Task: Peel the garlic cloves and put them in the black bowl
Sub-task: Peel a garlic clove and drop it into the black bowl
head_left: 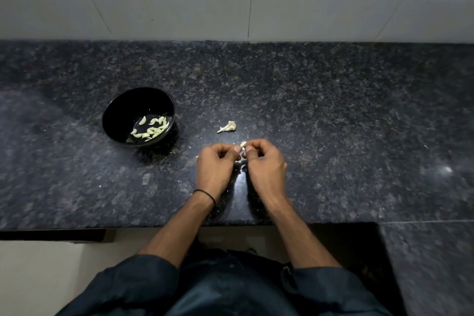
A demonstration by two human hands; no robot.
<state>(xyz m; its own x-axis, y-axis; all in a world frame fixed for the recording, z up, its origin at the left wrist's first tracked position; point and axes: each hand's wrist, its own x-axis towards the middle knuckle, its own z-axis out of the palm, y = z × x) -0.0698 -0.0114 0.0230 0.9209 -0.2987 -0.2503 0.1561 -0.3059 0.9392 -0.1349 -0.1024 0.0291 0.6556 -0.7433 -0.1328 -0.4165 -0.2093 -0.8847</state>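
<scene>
Left hand (pixel 215 165) and right hand (pixel 267 165) together pinch one pale garlic clove (pixel 243 144); one round black bowl (pixel 133 105), left, holds roughly twelve peeled cloves (pixel 151 131)

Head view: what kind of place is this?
Probably a kitchen: a speckled granite counter, a tiled wall behind it, and a bowl of peeled garlic cloves.
</scene>
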